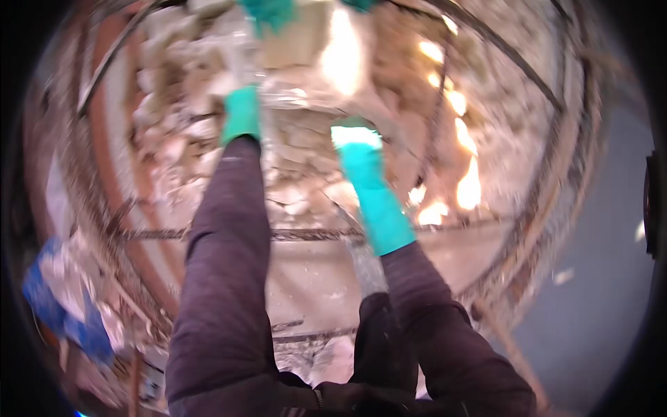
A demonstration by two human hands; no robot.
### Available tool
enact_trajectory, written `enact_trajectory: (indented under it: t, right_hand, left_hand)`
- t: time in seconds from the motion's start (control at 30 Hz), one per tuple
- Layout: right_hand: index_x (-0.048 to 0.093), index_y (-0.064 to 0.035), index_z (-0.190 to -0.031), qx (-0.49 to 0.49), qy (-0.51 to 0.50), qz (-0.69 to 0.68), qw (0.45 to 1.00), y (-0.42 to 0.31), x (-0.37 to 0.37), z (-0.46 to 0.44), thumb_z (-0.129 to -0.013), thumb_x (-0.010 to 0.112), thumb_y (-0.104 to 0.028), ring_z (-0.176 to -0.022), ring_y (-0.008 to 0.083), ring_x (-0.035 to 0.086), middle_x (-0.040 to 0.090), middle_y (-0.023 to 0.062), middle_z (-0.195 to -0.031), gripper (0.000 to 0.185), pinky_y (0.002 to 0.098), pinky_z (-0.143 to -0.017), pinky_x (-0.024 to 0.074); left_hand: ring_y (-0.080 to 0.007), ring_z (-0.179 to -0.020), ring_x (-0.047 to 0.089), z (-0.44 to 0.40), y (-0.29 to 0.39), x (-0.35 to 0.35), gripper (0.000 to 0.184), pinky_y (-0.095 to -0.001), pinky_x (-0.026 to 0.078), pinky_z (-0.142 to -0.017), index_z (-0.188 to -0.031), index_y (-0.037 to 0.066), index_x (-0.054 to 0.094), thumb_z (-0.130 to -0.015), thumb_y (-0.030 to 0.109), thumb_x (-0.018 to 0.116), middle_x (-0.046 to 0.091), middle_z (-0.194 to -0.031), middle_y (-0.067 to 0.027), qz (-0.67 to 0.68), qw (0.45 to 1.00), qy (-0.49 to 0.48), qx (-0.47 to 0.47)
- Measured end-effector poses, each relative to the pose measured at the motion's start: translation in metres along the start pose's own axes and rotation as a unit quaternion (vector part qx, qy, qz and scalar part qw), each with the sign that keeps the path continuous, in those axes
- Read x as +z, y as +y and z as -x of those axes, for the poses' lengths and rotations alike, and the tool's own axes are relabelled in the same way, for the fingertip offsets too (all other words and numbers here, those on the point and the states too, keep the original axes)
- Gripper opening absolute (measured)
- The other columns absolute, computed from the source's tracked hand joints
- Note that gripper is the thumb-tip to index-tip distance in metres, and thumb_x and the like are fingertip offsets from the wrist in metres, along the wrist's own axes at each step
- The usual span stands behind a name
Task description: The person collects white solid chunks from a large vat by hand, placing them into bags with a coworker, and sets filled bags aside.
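Cream-coloured chunks (295, 154) look rough, angular and uneven, loosely piled together.

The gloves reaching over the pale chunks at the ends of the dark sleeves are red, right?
Not quite! The gloves are blue-green, not red, as the head view shows. They do reach over the pale chunks, and the sleeves are dark.

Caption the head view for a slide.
Teal-gloved left hand and teal-gloved right hand, in dark sleeves, reach over pale, irregular chunks, with another teal glove at the top edge.
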State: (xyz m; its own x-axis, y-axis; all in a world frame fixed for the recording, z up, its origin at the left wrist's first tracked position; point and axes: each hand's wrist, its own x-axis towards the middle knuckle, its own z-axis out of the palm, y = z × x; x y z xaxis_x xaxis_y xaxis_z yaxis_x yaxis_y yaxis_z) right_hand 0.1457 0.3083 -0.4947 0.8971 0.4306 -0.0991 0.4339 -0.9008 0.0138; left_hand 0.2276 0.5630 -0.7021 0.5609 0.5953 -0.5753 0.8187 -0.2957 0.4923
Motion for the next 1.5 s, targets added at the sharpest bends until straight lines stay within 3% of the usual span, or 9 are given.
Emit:
enact_trajectory:
  t: [0.1, 0.23, 0.27, 0.4, 0.53, 0.6, 0.73, 1.17, 1.5]
  right_hand:
    - [0.063, -0.0123, -0.096, 0.017, -0.029, -0.034, 0.999, -0.046, 0.013, 0.092, -0.083, 0.056, -0.020, -0.078, 0.0251, 0.062, 0.060, 0.0090, -0.080, 0.017, 0.0386, -0.068, 0.0502]
    - [0.056, -0.0079, -0.124, 0.190, -0.209, -0.359, 0.890, -0.061, 0.001, 0.148, -0.095, 0.049, -0.021, -0.093, 0.0197, 0.062, 0.061, 0.0074, -0.110, 0.033, 0.0359, -0.081, 0.0497]
    - [0.056, -0.0071, -0.123, 0.284, -0.219, -0.465, 0.810, -0.053, -0.021, 0.144, -0.096, 0.049, -0.024, -0.095, 0.0187, 0.062, 0.061, 0.0067, -0.111, 0.033, 0.0352, -0.082, 0.0498]
    - [0.057, -0.0037, -0.120, 0.450, -0.212, -0.557, 0.665, 0.017, 0.001, 0.122, -0.094, 0.052, -0.041, -0.096, 0.0219, 0.065, 0.063, 0.0125, -0.111, 0.045, 0.0358, -0.082, 0.0501]
    - [0.063, -0.0076, -0.112, 0.456, -0.244, -0.340, 0.785, 0.086, 0.062, 0.090, -0.095, 0.047, -0.040, -0.105, 0.0372, 0.060, 0.062, 0.0177, -0.116, 0.040, 0.0426, -0.083, 0.0493]
    - [0.056, -0.0072, -0.123, 0.254, -0.269, -0.149, 0.917, 0.120, 0.107, 0.082, -0.093, 0.047, -0.033, -0.106, 0.0351, 0.059, 0.059, 0.0208, -0.116, 0.040, 0.0469, -0.081, 0.0514]
    - [0.056, -0.0020, -0.115, 0.375, -0.041, -0.162, 0.912, 0.163, 0.123, 0.010, -0.092, 0.047, -0.023, -0.098, 0.0346, 0.062, 0.060, 0.0205, -0.108, 0.032, 0.0459, -0.078, 0.0520]
    - [0.058, -0.0060, -0.114, 0.180, -0.205, -0.061, 0.960, 0.187, 0.214, -0.010, -0.089, 0.050, -0.019, -0.094, 0.0310, 0.061, 0.060, 0.0166, -0.104, 0.030, 0.0425, -0.078, 0.0518]
    - [0.058, -0.0063, -0.111, -0.039, -0.147, 0.069, 0.986, 0.069, 0.174, 0.049, -0.088, 0.049, -0.012, -0.080, 0.0257, 0.063, 0.061, 0.0135, -0.091, 0.025, 0.0385, -0.068, 0.0523]
  left_hand:
    - [-0.0198, -0.056, 0.057, -0.002, 0.017, -0.024, 0.020, -0.0327, 0.046, -0.052, -0.099, 0.007, 0.067, -0.090, 0.020, 0.056, 0.066, -0.074, -0.0104, 0.253, 0.962, -0.104, 0.001]
    - [-0.0164, -0.065, 0.058, 0.009, 0.067, -0.148, 0.030, -0.0259, 0.051, -0.061, -0.113, -0.008, 0.058, -0.093, 0.012, 0.045, 0.064, -0.090, -0.0093, 0.577, 0.678, -0.450, 0.072]
    - [-0.0175, -0.071, 0.061, 0.031, 0.090, -0.170, 0.031, -0.0264, 0.052, -0.063, -0.114, -0.004, 0.060, -0.094, 0.015, 0.046, 0.065, -0.097, -0.0107, 0.479, 0.848, -0.223, 0.052]
    - [-0.0190, -0.094, 0.060, 0.058, 0.072, -0.219, 0.041, -0.0316, 0.050, -0.077, -0.125, 0.007, 0.060, -0.093, 0.033, 0.057, 0.063, -0.114, -0.0073, 0.295, 0.945, -0.121, 0.070]
    - [-0.0147, -0.099, 0.057, 0.154, 0.060, -0.235, 0.047, -0.0268, 0.043, -0.086, -0.129, 0.004, 0.052, -0.094, 0.034, 0.059, 0.061, -0.114, -0.0042, 0.272, 0.958, -0.046, 0.079]
    - [-0.0149, -0.099, 0.057, 0.173, 0.015, -0.228, 0.044, -0.0284, 0.044, -0.089, -0.128, 0.004, 0.053, -0.095, 0.033, 0.058, 0.061, -0.113, -0.0050, 0.282, 0.956, -0.057, 0.058]
    - [-0.0242, -0.119, 0.054, 0.275, -0.022, -0.169, 0.045, -0.0383, 0.039, -0.106, -0.128, 0.002, 0.053, -0.097, 0.034, 0.050, 0.058, -0.126, -0.0113, 0.347, 0.920, -0.165, -0.073]
    - [-0.0208, -0.116, 0.055, 0.382, -0.021, -0.126, 0.035, -0.0319, 0.042, -0.103, -0.130, -0.003, 0.050, -0.096, 0.002, 0.053, 0.055, -0.129, -0.0122, 0.333, 0.871, -0.313, -0.181]
    - [-0.0196, -0.113, 0.056, 0.367, -0.052, -0.131, 0.037, -0.0348, 0.043, -0.102, -0.131, 0.002, 0.050, -0.097, 0.015, 0.054, 0.056, -0.127, -0.0104, 0.351, 0.842, -0.344, -0.222]
